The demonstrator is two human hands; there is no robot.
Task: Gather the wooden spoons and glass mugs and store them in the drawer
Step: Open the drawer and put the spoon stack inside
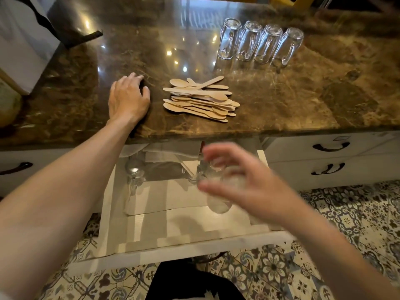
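A pile of several wooden spoons (200, 99) lies on the brown marble counter (281, 100). Behind it stand several glass mugs (259, 43) upside down in a row. Below the counter edge the white drawer (173, 245) is pulled open. One glass mug (135, 173) lies in its left part. My right hand (240, 182), blurred, is over the drawer's right part, shut on another glass mug (217, 203). My left hand (128, 98) rests flat on the counter left of the spoons, holding nothing.
Folded white paper or cloth (164, 153) lies at the drawer's back. Shut white drawers with dark handles (331, 146) flank the open one. A patterned tile floor (346, 213) lies below. A dark object (71, 22) stands at the counter's far left.
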